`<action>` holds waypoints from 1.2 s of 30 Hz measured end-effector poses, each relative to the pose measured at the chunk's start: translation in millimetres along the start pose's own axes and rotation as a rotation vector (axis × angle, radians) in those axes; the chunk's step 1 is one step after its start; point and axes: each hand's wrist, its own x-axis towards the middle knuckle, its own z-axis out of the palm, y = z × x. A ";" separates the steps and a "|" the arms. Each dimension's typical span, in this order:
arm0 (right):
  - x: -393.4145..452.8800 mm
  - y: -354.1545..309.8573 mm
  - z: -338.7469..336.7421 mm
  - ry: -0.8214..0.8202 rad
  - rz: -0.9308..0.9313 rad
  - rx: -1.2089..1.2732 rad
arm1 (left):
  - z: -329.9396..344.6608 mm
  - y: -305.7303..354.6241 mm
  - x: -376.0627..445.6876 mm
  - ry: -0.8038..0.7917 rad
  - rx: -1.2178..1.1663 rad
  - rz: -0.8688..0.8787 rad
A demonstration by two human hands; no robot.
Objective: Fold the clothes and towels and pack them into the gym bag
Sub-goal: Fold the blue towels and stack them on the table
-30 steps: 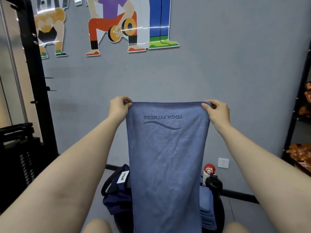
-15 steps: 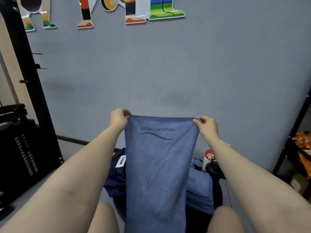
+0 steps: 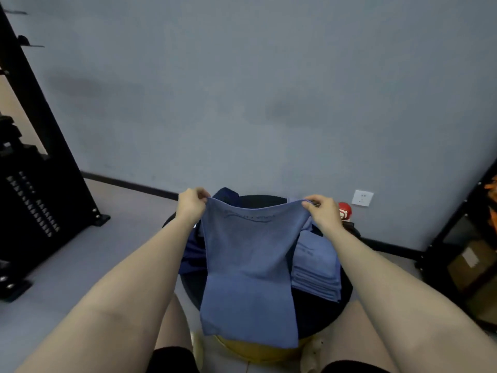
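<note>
A blue towel (image 3: 247,278) with a printed logo near its top edge hangs in front of me, its lower half lying over a round black stool (image 3: 320,316). My left hand (image 3: 191,206) pinches its top left corner and my right hand (image 3: 322,214) pinches its top right corner. A stack of folded blue towels (image 3: 316,267) sits on the stool to the right of the held towel. The dark navy gym bag (image 3: 192,254) lies behind and to the left, mostly hidden by the towel and my left arm.
A red-capped bottle (image 3: 345,211) stands behind my right hand by the grey wall. A black weight machine (image 3: 32,200) is at the left. A dark rack with a cardboard box (image 3: 468,262) stands at the right. My knees are at the bottom edge.
My hands have lowered the towel from chest height toward the stool, and its bottom part now rests on the stool. The view has tilted down.
</note>
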 end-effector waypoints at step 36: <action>-94.9 154.4 100.9 -0.462 0.219 -0.377 | 128.2 -160.9 -53.7 -0.416 0.252 -0.228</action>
